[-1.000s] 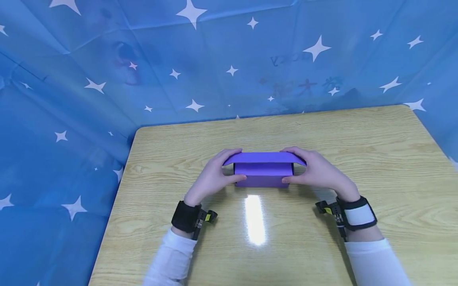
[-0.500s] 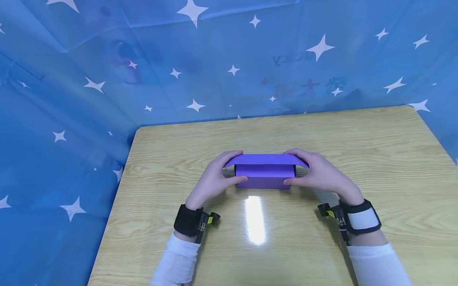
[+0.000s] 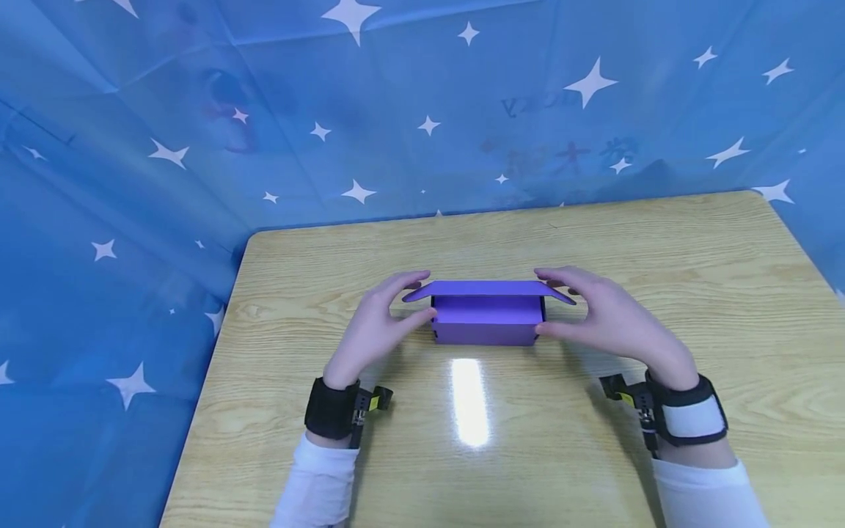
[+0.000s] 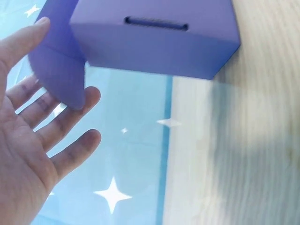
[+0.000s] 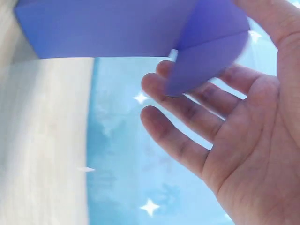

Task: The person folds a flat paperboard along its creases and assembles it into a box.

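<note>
A small purple cardboard box (image 3: 487,334) stands on the table, its lid (image 3: 485,288) raised and the inside partly showing from the front. Side flaps stick out from the lid at both ends. To the left is my left hand (image 3: 378,323), fingers spread and relaxed, thumb tip near the box's front left corner. My right hand (image 3: 604,319) mirrors it on the right, with its thumb near the front right corner. In the left wrist view a rounded flap (image 4: 61,75) overlaps the fingers, and a slot shows in the box side. The right wrist view has the other flap (image 5: 211,56) in front of loosely bent fingers.
The light wood-grain table (image 3: 317,271) has rounded back corners. Behind it and at its sides hangs a blue cloth (image 3: 396,88) with white stars. A bright light reflection lies in front of the box. Both wrists wear straps with small cameras.
Both hands have loosened and drawn apart from the box, the left going left and the right going right. The lid's side flaps now spread wider. The box has stayed nearly in place.
</note>
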`<action>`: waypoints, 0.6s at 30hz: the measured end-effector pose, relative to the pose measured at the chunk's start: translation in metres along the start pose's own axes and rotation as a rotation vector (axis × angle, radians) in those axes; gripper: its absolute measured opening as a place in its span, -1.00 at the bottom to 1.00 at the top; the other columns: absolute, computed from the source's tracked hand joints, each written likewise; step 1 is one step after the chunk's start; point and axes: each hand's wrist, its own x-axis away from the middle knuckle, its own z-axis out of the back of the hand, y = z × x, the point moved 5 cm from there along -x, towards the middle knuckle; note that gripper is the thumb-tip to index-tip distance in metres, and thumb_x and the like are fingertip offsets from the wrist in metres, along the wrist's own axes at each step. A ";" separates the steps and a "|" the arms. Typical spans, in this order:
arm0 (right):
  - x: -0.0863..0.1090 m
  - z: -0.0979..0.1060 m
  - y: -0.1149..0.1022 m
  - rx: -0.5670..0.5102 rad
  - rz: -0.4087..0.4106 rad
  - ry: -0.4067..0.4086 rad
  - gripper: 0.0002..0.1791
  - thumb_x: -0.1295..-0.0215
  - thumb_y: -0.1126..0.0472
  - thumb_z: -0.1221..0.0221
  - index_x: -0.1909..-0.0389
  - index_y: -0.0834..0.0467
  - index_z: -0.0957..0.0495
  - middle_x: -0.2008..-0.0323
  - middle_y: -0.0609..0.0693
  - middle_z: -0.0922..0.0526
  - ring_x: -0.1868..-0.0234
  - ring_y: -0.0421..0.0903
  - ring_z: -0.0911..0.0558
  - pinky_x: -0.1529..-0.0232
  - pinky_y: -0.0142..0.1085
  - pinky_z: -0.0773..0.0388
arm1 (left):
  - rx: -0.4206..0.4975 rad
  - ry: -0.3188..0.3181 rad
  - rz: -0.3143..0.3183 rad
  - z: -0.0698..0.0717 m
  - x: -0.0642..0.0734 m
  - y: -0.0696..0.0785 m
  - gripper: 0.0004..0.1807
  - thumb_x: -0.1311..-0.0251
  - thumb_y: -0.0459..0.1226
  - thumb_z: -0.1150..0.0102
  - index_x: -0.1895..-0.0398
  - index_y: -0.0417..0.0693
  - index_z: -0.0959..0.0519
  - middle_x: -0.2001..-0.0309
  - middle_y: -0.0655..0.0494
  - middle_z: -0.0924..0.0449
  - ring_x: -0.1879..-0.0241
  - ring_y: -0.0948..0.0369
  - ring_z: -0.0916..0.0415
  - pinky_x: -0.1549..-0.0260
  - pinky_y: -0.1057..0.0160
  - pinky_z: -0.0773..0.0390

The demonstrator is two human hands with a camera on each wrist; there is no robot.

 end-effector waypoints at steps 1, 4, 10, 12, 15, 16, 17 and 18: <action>0.002 0.003 -0.002 0.010 -0.001 0.013 -0.18 -0.26 -0.02 -0.49 -0.48 0.16 -0.44 -0.39 0.19 -0.59 -0.34 0.23 -0.63 -0.29 0.22 -0.61 | -0.005 0.010 -0.008 0.003 0.001 0.000 -0.43 -0.36 -0.18 -0.39 -0.42 0.00 -0.55 -0.35 -0.02 -0.63 -0.35 0.02 -0.58 -0.42 -0.11 -0.53; 0.008 0.011 -0.006 0.043 -0.003 0.050 -0.30 -0.31 0.01 -0.45 -0.41 0.16 -0.52 -0.31 0.18 -0.66 -0.24 0.20 -0.68 -0.18 0.20 -0.66 | -0.011 0.043 -0.019 0.009 0.003 0.002 -0.52 -0.38 -0.19 -0.37 -0.33 -0.03 -0.62 -0.29 0.01 -0.68 -0.32 0.04 -0.61 -0.40 -0.09 -0.55; 0.013 0.018 -0.011 0.096 0.012 0.105 -0.48 -0.36 0.06 -0.42 -0.28 0.15 -0.64 -0.16 0.13 -0.77 -0.10 0.11 -0.74 -0.05 0.13 -0.70 | -0.007 0.066 -0.027 0.015 0.004 0.003 -0.61 -0.38 -0.18 -0.38 -0.22 -0.04 -0.69 -0.18 0.02 -0.75 -0.25 0.05 -0.66 -0.33 -0.12 -0.61; 0.014 0.020 -0.011 0.113 0.020 0.119 -0.52 -0.36 0.07 -0.42 -0.24 0.14 -0.67 -0.11 0.11 -0.79 -0.08 0.09 -0.75 -0.01 0.10 -0.71 | -0.007 0.069 -0.029 0.016 0.004 0.002 -0.63 -0.38 -0.20 -0.37 -0.20 -0.03 -0.71 -0.16 0.02 -0.77 -0.24 0.06 -0.68 -0.32 -0.11 -0.62; 0.014 0.020 -0.012 0.142 0.031 0.135 -0.63 -0.38 0.13 -0.39 -0.16 0.12 -0.72 -0.04 0.06 -0.82 -0.03 0.04 -0.78 0.05 0.01 -0.72 | -0.008 0.074 -0.034 0.017 0.004 0.002 -0.68 -0.39 -0.21 -0.36 -0.16 -0.03 -0.73 -0.13 0.03 -0.78 -0.23 0.07 -0.69 -0.32 -0.07 -0.63; 0.013 0.021 -0.012 0.150 0.035 0.141 -0.66 -0.39 0.15 -0.38 -0.14 0.11 -0.73 -0.01 0.05 -0.83 -0.01 0.03 -0.79 0.06 -0.02 -0.73 | -0.008 0.075 -0.034 0.017 0.004 0.002 -0.70 -0.39 -0.21 -0.36 -0.14 -0.01 -0.74 -0.12 0.04 -0.79 -0.22 0.07 -0.70 -0.32 -0.05 -0.63; 0.013 0.021 -0.012 0.158 0.042 0.149 -0.70 -0.40 0.18 -0.37 -0.11 0.11 -0.74 0.01 0.05 -0.84 0.00 0.02 -0.80 0.08 -0.03 -0.73 | -0.008 0.076 -0.033 0.017 0.005 0.003 -0.72 -0.40 -0.21 -0.35 -0.13 -0.01 -0.75 -0.11 0.04 -0.79 -0.21 0.08 -0.70 -0.32 -0.03 -0.64; 0.013 0.021 -0.012 0.165 0.049 0.158 -0.72 -0.40 0.20 -0.36 -0.09 0.11 -0.76 0.03 0.04 -0.85 0.02 0.01 -0.81 0.09 -0.06 -0.74 | -0.007 0.078 -0.032 0.018 0.005 0.003 -0.73 -0.41 -0.21 -0.34 -0.11 -0.01 -0.76 -0.10 0.04 -0.80 -0.21 0.08 -0.70 -0.31 -0.03 -0.64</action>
